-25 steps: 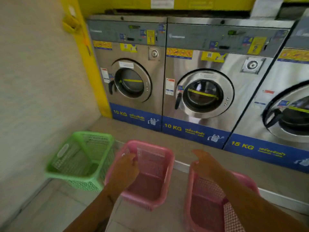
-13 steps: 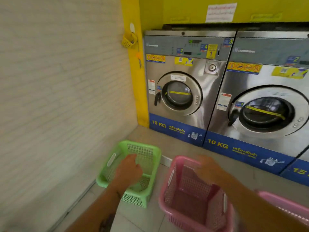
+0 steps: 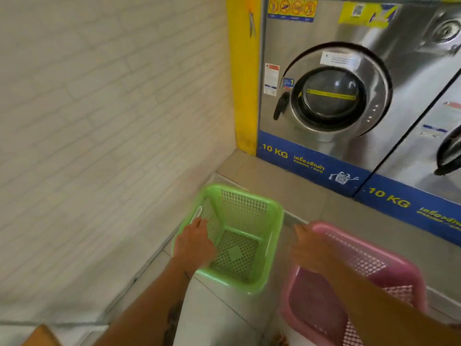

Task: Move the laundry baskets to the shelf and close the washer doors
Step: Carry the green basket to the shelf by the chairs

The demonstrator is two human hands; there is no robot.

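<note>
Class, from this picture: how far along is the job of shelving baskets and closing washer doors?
Done: the left washer door looks pushed shut. In hand: the left hand is at the rim of the green basket, the right hand at the pink basket; grip cannot be confirmed. Left: both baskets stand on the floor, no shelf is in view, and the next washer's door is cut off.

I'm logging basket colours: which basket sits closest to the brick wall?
The green basket, at the left hand; the pink basket lies to its right, farther from the wall.
</note>
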